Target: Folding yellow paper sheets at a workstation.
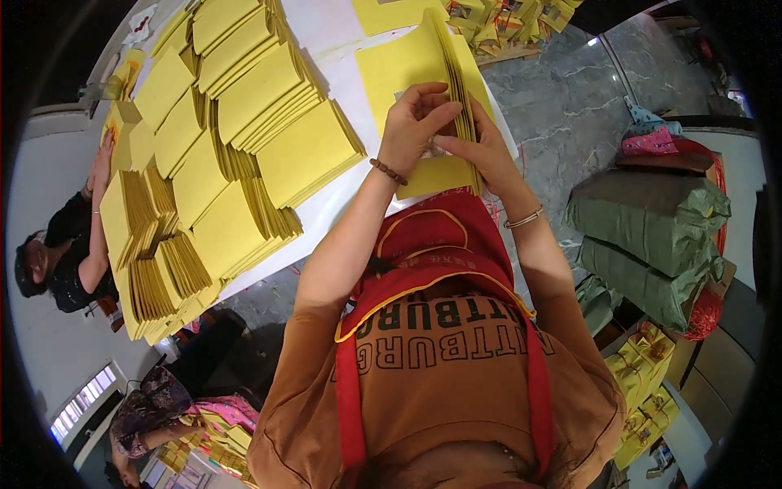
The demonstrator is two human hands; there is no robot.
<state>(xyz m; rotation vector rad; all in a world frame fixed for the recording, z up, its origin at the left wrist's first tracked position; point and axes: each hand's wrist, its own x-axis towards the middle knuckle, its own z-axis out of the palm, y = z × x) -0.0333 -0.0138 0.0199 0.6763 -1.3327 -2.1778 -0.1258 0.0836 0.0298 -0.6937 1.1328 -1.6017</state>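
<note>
A bundle of folded yellow paper sheets [453, 69] stands on edge in front of me, over more flat yellow paper [383, 73] at the table's near right end. My right hand [481, 151] is closed round the bundle's right side, its thumb reaching over the near part. On the left side, my left hand [417, 122] has its fingers curled in, with the thumb pointing at the bundle. A small whitish patch shows between the two thumbs; whether the left fingers pinch anything is hidden. Another yellow piece [436, 178] lies below my hands, against my red apron [440, 232].
Stacks of folded yellow paper [261, 106] fill the white table [330, 49] to the left. A person [69, 253] reaches onto its far left side; another person [155, 416] is at lower left. Green wrapped bales [643, 220] stand right, on the grey floor [562, 106].
</note>
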